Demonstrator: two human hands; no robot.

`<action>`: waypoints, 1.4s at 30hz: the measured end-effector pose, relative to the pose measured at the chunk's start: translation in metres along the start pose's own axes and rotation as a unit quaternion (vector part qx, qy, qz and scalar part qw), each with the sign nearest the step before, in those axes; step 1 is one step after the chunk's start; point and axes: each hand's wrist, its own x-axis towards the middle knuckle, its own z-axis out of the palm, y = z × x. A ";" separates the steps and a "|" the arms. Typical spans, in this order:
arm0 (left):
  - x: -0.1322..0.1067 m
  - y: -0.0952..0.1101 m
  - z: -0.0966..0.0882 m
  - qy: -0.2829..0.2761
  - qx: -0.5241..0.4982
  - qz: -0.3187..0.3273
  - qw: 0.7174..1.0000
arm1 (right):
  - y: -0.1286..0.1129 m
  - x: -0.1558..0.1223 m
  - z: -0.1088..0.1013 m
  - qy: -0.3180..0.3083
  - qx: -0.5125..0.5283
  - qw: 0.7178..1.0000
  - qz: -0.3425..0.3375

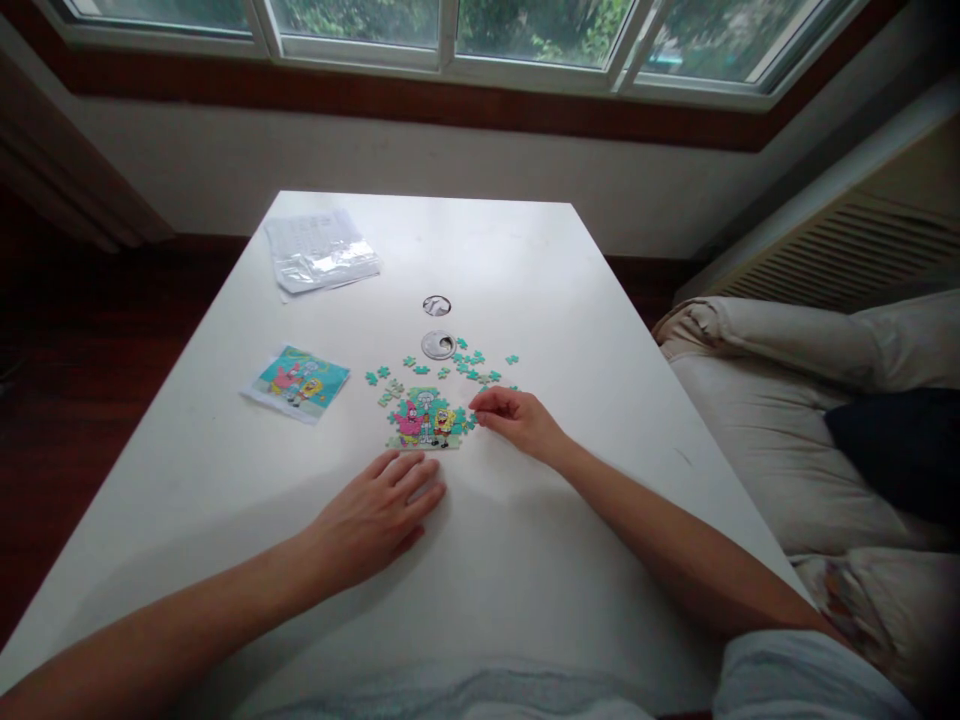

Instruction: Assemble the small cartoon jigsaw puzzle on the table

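Note:
A partly assembled cartoon jigsaw puzzle [424,419] lies on the white table [570,300]. My right hand [517,417] rests at the puzzle's right edge, fingers curled and pinched against a teal piece there. My left hand [379,515] lies flat on the table just below the puzzle, fingers stretched out, holding nothing. Several loose teal pieces [469,362] are scattered behind the puzzle.
A printed reference picture [298,382] lies to the left of the puzzle. A clear plastic bag [321,252] sits at the far left of the table. Two small round metal lids [438,344] lie behind the pieces. Cushions [810,400] are to the right.

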 end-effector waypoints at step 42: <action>-0.012 -0.001 0.027 0.098 -0.013 -0.121 0.988 | -0.034 0.090 0.078 -0.220 -0.277 0.912 -0.209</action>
